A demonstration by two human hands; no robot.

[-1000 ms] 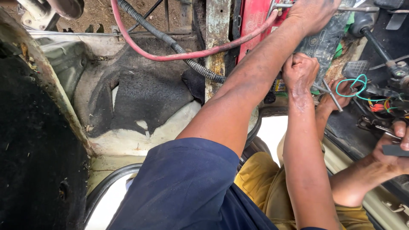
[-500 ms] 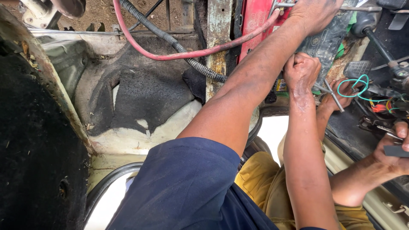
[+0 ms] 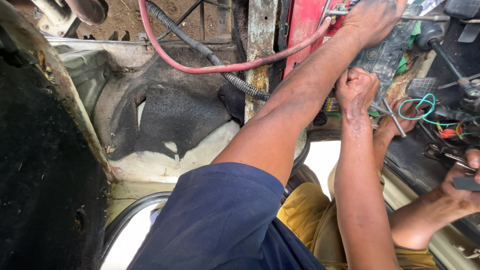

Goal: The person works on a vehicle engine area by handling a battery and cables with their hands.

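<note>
Left hand [image 3: 372,17], upper right of frame, pressing a metal rod [image 3: 425,17], grip unclear; right hand [image 3: 355,87] fisting closed, contents hidden, beside a black panel [image 3: 382,55]

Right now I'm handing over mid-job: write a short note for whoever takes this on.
Left hand: stretched up, resting on the dark panel beside a thin metal rod; its grip is hidden.
Right hand: closed fist just below that panel; what it holds is hidden.
A co-worker's hand holds a dark flat piece at right, below the green wire.
The red hose and black corrugated hose hang across the opening.
Done and left: wiring lies exposed, and nothing looks closed up.
</note>
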